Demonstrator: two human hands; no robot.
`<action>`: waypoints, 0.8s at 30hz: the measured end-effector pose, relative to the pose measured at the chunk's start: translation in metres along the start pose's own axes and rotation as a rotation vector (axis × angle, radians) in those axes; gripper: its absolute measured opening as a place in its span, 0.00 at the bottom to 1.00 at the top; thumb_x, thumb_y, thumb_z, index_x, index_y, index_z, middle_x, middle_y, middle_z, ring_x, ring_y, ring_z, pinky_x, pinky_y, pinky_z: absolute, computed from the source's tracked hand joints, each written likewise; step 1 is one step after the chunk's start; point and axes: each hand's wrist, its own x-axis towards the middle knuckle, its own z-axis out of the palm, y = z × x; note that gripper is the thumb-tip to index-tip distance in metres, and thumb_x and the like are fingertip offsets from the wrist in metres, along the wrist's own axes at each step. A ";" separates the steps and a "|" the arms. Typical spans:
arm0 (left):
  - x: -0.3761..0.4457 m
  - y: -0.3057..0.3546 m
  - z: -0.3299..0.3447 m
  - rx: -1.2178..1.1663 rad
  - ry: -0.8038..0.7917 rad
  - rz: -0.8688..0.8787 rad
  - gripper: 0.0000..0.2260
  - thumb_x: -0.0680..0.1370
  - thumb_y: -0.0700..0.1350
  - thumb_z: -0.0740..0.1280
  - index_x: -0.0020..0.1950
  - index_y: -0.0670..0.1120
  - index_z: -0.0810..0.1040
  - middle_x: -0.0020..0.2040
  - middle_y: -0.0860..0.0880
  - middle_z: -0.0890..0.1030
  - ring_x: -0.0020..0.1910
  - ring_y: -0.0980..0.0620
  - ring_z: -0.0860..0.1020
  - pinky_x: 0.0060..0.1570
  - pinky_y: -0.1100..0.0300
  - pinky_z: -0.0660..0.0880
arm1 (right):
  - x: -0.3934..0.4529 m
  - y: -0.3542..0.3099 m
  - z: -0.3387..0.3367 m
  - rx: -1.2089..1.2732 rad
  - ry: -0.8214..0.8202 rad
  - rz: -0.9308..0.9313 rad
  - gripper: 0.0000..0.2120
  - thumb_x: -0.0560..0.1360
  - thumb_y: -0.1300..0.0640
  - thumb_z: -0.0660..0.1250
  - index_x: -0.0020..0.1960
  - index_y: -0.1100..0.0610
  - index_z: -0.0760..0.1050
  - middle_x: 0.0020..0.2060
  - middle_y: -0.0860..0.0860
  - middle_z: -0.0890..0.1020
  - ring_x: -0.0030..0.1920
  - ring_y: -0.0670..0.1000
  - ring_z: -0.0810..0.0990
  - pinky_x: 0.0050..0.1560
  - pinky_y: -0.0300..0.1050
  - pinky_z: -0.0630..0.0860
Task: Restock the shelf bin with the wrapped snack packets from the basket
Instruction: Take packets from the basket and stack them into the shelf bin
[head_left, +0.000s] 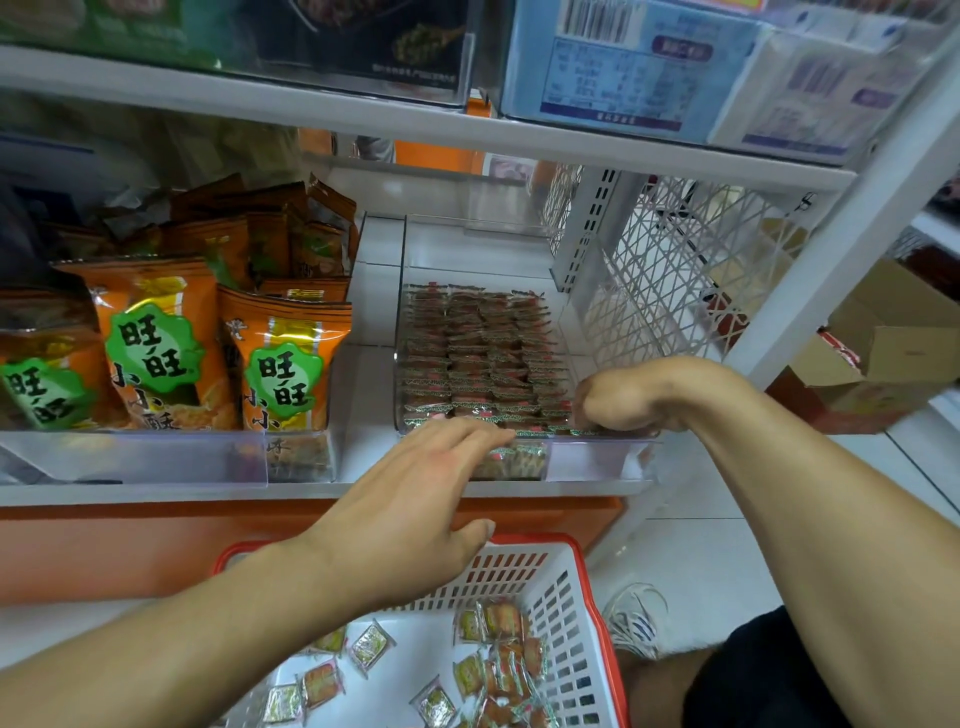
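Observation:
A clear shelf bin (597, 458) on the lower shelf holds tight rows of small wrapped snack packets (478, 353). My left hand (415, 499) reaches over the bin's front edge, and its straight fingers rest on the front row. My right hand (618, 397) is at the bin's front right corner. Its fingers curl down around packets in the front row, and the fingertips are hidden. Below, a white mesh basket with a red rim (576, 551) holds several loose packets (501, 621), partly hidden under my left forearm.
Orange snack bags (150, 343) fill the bin to the left. A white mesh side panel (675, 270) closes the shelf on the right, with a cardboard box (883, 353) beyond it. The upper shelf (467, 135) hangs close overhead. A shoe (636, 618) stands beside the basket.

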 end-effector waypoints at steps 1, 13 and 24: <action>0.000 0.000 0.000 0.004 -0.001 0.002 0.35 0.77 0.58 0.70 0.80 0.61 0.56 0.76 0.62 0.62 0.75 0.62 0.59 0.66 0.74 0.46 | 0.002 0.001 0.000 0.036 -0.010 0.000 0.10 0.81 0.60 0.60 0.55 0.61 0.79 0.40 0.55 0.75 0.35 0.53 0.71 0.31 0.40 0.68; 0.002 -0.002 0.001 0.007 -0.001 0.023 0.34 0.78 0.57 0.69 0.80 0.60 0.58 0.76 0.61 0.63 0.74 0.61 0.60 0.69 0.70 0.50 | 0.003 0.005 0.000 0.172 0.026 -0.045 0.12 0.80 0.52 0.67 0.60 0.56 0.78 0.59 0.57 0.80 0.52 0.57 0.79 0.47 0.50 0.77; 0.002 -0.003 0.001 0.017 -0.015 0.028 0.31 0.78 0.57 0.70 0.78 0.59 0.62 0.76 0.61 0.63 0.75 0.59 0.60 0.70 0.68 0.51 | -0.021 0.005 -0.006 -0.059 0.049 -0.114 0.14 0.79 0.40 0.66 0.43 0.49 0.76 0.40 0.42 0.75 0.44 0.46 0.72 0.49 0.44 0.69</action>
